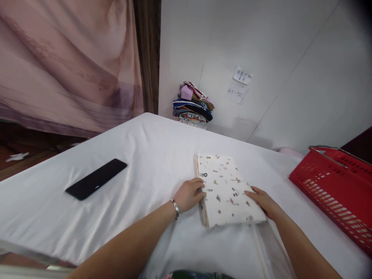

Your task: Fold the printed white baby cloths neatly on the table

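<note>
A folded white cloth (223, 199) with small printed palms, animals and dots lies on the white-covered table in front of me. My left hand (188, 195), with a silver bracelet at the wrist, grips the cloth's left edge, where several folded layers show. At the right edge, my right hand (263, 202) holds the cloth with its fingers closed over the border. Parts of the fingers on both hands are hidden at the edges.
A black phone-like slab (97, 179) lies on the white sheet (139, 186) to the left. A red plastic basket (337, 193) stands at the right. Folded clothes (193, 104) are stacked beyond the far edge by the wall, which bears paper notes (236, 93). A pink curtain (72, 66) hangs at left.
</note>
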`<state>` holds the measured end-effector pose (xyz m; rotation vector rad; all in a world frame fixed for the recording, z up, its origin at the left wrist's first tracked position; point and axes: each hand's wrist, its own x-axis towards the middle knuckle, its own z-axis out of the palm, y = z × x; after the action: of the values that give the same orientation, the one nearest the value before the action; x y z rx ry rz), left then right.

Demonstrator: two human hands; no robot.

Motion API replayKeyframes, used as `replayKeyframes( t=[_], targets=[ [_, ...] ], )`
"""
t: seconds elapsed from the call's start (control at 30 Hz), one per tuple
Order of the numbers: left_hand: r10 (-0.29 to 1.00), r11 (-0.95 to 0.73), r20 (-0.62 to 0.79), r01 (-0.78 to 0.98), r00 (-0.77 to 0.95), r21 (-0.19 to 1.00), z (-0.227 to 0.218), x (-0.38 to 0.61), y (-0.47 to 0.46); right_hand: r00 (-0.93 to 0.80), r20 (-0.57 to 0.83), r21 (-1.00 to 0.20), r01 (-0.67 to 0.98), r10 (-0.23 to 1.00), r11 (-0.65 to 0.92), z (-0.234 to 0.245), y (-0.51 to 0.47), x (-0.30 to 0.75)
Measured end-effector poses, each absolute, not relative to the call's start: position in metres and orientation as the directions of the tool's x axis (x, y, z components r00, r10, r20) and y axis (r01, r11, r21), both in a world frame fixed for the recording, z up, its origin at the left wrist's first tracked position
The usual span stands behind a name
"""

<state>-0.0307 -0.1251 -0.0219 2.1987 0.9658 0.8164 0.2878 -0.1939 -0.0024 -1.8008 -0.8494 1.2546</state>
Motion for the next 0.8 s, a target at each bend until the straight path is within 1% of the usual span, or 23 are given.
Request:
replayKeyframes(
  t=[0.07, 0.1, 0.13, 0.2, 0.27, 0.33, 0.43, 0.5, 0.57, 0.67, 0.8],
  targets=[
    [0.775, -0.562, 0.292, 0.399, 0.561, 0.725, -0.02, -0.031, -0.127, 0.332, -0.405, -0.824, 0.27, 0.852, -0.498, 0.002, -0.193, 0.289],
    [0.775, -0.556, 0.289, 0.391, 0.561, 0.733, -0.019, -0.031, -0.127, 0.366, -0.362, -0.781, 0.383, 0.857, -0.493, 0.006, -0.192, 0.288],
    [0.78, -0.546, 0.283, 0.386, 0.558, 0.744, -0.019, -0.03, -0.128, 0.398, -0.296, -0.726, 0.497, 0.868, -0.476, 0.009, -0.19, 0.286],
    [0.795, -0.518, 0.268, 0.38, 0.543, 0.766, -0.019, -0.03, -0.128, 0.413, -0.117, -0.61, 0.688, 0.903, -0.393, 0.018, -0.185, 0.276],
    [0.81, -0.493, 0.257, 0.377, 0.526, 0.784, -0.021, -0.029, -0.128, 0.327, 0.052, -0.526, 0.812, 0.944, -0.252, 0.026, -0.177, 0.257],
    [0.818, -0.482, 0.255, 0.372, 0.516, 0.793, -0.022, -0.029, -0.127, 0.175, 0.144, -0.472, 0.877, 0.974, -0.088, 0.032, -0.167, 0.231],
    [0.815, -0.485, 0.263, 0.36, 0.517, 0.797, -0.023, -0.029, -0.126, -0.077, 0.167, -0.381, 0.914, 0.983, 0.136, 0.028, -0.152, 0.188],
    [0.809, -0.495, 0.275, 0.349, 0.52, 0.796, -0.023, -0.029, -0.125, -0.226, 0.133, -0.293, 0.921, 0.965, 0.256, 0.017, -0.143, 0.166],
    [0.806, -0.5, 0.293, 0.328, 0.514, 0.801, -0.023, -0.029, -0.125, -0.332, 0.074, -0.213, 0.916, 0.941, 0.34, 0.002, -0.138, 0.152],
    [0.833, -0.48, 0.306, 0.327, 0.462, 0.814, -0.025, -0.03, -0.121, -0.396, 0.026, -0.147, 0.907, 0.918, 0.395, -0.015, -0.134, 0.148],
    [0.924, -0.335, 0.199, 0.438, 0.326, 0.835, -0.025, -0.031, -0.101, -0.396, 0.033, -0.135, 0.908, 0.918, 0.397, -0.021, -0.134, 0.152]
  ],
)
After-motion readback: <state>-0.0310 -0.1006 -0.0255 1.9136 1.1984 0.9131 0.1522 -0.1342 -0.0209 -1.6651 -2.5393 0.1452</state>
